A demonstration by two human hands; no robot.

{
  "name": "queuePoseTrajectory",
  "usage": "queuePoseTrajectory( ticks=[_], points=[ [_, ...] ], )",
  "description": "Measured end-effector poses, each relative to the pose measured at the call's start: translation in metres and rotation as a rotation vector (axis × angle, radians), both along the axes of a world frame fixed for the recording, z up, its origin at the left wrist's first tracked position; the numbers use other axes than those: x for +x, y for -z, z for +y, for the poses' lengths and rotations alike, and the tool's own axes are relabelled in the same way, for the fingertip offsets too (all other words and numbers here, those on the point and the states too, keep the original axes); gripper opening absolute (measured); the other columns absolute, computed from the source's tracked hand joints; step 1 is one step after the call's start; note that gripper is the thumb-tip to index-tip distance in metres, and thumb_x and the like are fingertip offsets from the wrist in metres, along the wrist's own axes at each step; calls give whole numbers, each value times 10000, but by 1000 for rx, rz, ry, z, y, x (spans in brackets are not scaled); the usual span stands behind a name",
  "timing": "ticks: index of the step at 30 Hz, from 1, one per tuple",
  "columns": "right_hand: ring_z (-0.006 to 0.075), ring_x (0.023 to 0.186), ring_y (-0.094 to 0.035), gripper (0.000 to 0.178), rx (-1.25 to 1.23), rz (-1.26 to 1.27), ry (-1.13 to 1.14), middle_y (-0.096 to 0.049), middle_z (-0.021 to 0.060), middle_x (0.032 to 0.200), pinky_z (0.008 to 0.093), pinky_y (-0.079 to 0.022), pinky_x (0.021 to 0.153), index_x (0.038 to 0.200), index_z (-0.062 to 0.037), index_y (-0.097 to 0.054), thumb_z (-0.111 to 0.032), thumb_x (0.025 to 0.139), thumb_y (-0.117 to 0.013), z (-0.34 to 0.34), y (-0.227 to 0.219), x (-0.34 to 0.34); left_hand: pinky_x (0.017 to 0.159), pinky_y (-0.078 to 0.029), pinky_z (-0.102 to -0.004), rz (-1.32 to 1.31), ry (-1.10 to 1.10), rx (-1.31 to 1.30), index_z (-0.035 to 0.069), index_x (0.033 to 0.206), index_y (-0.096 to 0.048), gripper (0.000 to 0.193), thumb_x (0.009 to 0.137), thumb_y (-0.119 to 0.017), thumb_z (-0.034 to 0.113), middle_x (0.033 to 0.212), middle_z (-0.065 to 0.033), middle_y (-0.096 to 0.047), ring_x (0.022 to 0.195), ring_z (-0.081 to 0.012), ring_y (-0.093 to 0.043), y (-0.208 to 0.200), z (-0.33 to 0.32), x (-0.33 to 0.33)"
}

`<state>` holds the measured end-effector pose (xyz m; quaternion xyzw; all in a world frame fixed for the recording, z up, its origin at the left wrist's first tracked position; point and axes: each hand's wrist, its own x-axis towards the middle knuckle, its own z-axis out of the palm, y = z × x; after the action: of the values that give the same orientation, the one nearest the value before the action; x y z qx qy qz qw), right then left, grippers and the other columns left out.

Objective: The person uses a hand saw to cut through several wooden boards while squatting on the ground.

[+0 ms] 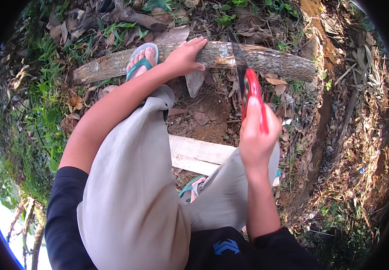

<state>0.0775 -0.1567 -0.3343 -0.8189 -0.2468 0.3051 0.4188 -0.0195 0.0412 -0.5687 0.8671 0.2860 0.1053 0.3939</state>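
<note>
A rough-barked log point(280, 62) lies crosswise on the ground at the far side. My right hand point(259, 137) is closed round the red handle of a handsaw point(252, 85). The saw's dark blade is blurred and reaches across the log, right of its middle, beside a pale scraped patch of bark. Flat on top of the log rests my left hand point(185, 58), fingers stretched out and thumb apart, to the left of the blade. My left foot, in a teal and grey flip-flop point(139, 66), is planted on the log further left.
A pale wooden plank point(199, 152) lies on the soil between my legs. My other sandalled foot point(192, 186) is near it. Dry leaves and bare dirt point(208, 114) surround the log. Green plants point(41, 121) grow at left; an earthen edge point(322, 135) runs along the right.
</note>
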Motion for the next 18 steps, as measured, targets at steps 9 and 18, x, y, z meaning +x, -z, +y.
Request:
queuePoseTrajectory(
  ticks=[9,18],
  points=[
    [155,491,-532,361,3,-205,-68,-548,92,547,377,-388,500,710,5,-581,-197,1008,-611,36,26,-2,1225,-328,-461,-23,54,40,80,1573,-371,939,784,-848,258,1629,-144,-379,1505,-355,-347,2,-14,-14],
    [24,578,-441,263,-36,26,14,-483,-28,612,264,-325,504,808,3,-591,-126,1037,-587,-26,-28,-26,1211,-304,-485,38,15,-10,44,1495,-366,897,773,-859,248,1584,-220,-406,1489,-382,-354,-6,-15,-14]
  ],
)
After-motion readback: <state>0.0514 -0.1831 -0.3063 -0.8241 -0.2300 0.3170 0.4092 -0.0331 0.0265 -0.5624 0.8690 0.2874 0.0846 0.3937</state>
